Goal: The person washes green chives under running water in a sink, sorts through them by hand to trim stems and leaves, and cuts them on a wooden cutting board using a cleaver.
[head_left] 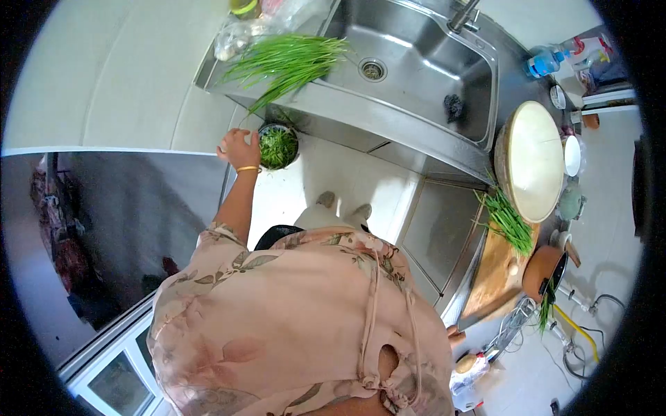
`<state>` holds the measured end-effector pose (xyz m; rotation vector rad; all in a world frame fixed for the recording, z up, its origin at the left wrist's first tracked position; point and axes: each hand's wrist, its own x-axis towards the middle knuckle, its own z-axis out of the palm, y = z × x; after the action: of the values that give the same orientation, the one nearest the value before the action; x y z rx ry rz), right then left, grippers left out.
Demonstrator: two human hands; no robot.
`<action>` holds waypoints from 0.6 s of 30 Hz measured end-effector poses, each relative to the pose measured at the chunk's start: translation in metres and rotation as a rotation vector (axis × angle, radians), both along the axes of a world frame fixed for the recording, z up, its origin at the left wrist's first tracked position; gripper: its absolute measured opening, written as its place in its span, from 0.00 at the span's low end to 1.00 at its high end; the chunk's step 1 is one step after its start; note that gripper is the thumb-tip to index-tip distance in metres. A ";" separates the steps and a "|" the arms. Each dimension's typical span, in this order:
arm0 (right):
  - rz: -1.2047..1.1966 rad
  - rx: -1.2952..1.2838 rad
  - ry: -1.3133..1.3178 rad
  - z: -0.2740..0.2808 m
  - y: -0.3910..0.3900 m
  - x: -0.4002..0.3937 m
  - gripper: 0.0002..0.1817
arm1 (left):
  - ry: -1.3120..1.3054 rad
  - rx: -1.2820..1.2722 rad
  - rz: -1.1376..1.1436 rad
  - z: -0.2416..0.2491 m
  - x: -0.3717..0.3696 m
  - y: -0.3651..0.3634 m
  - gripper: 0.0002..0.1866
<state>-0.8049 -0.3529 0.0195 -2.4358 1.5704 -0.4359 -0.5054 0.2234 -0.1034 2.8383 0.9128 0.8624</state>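
Observation:
My left hand (239, 148) is open, its fingers spread and bent, beside a round bin (298, 149) on the floor. Nothing shows in that hand. Cut green scraps (277, 147) fill the bin. At the right, only a small part of my right hand (455, 338) shows past the blouse, around the handle end of a kitchen knife (491, 311). The knife's blade lies over the near end of a wooden cutting board (489, 274). A bunch of long green stalks (510, 225) rests at the board's far end, next to a large cream bowl (538, 163).
More long green stalks (291, 61) lie left of the steel sink (402, 104), some hanging over the counter edge. A dark scrubber (454, 107) sits in the sink. Beyond the board stand a brown pot (543, 272) and a wire rack (512, 324). A blue bottle (544, 64) is behind.

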 end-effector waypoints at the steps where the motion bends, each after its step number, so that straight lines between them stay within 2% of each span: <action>1: 0.003 -0.089 -0.053 -0.023 -0.018 -0.015 0.17 | 0.007 -0.024 0.030 0.012 0.006 -0.007 0.11; 2: 0.006 -0.178 -0.103 -0.041 -0.034 -0.023 0.18 | 0.017 -0.048 0.061 0.023 0.010 -0.014 0.11; 3: -0.092 -0.179 0.001 -0.049 -0.047 -0.019 0.21 | -0.040 -0.036 0.006 0.033 0.017 -0.019 0.11; 7: -0.200 0.003 0.322 -0.075 -0.112 -0.002 0.21 | -0.197 0.027 -0.163 0.071 0.070 -0.040 0.11; 9: -0.227 -0.040 0.439 -0.104 -0.147 0.006 0.22 | -0.201 0.043 -0.242 0.089 0.096 -0.048 0.10; 10: -0.240 -0.064 0.499 -0.100 -0.140 0.019 0.23 | -0.187 0.040 -0.291 0.099 0.109 -0.051 0.10; 11: -0.389 -0.021 0.457 -0.093 -0.134 0.036 0.22 | -0.172 0.033 -0.337 0.105 0.120 -0.052 0.10; 15: -0.428 -0.062 0.574 -0.102 -0.155 0.045 0.21 | -0.086 -0.090 -0.429 0.112 0.171 -0.044 0.08; 18: -0.175 -0.386 0.487 -0.047 -0.098 0.111 0.23 | 0.032 -0.316 -0.598 0.090 0.214 -0.016 0.10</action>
<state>-0.6936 -0.4511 -0.0278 -2.8633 2.0704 -0.1901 -0.2917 0.2070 -0.0134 2.6049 0.1448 0.5384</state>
